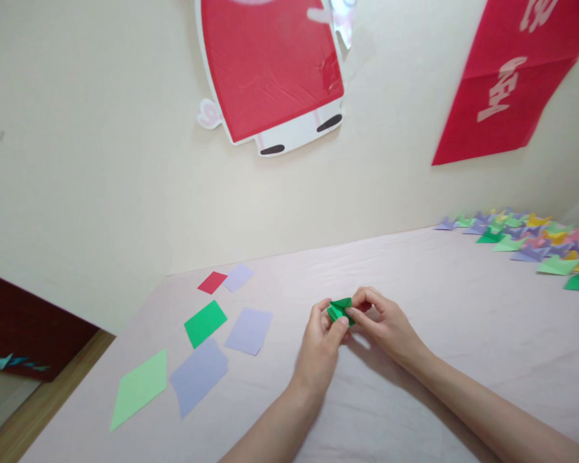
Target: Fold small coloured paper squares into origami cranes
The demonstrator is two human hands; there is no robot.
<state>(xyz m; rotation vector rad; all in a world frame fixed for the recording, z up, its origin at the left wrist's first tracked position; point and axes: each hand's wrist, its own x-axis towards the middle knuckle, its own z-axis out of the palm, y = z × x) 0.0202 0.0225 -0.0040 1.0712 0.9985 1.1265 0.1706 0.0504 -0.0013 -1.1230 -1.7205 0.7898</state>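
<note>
A small piece of folded green origami paper (pixel 339 310) is held between both hands, just above the pale cloth surface (pixel 395 411). My left hand (pixel 321 341) is closed on its left and lower side, with the thumb pressing near the bottom edge. At the right edge, my right hand (pixel 383 321) pinches the paper between thumb and fingers. Layered folds and a triangular flap show on the upper part. Some of the underside is hidden by the fingers.
To the left lie paper sheets: light green (pixel 139 391), dark green (pixel 205 323), red (pixel 213 282), and several lavender ones (pixel 249 331). Rows of colourful folded paper pieces (pixel 535 241) stand at the far right. A wall (pixel 125 161) with red decorations (pixel 275 64) rises behind.
</note>
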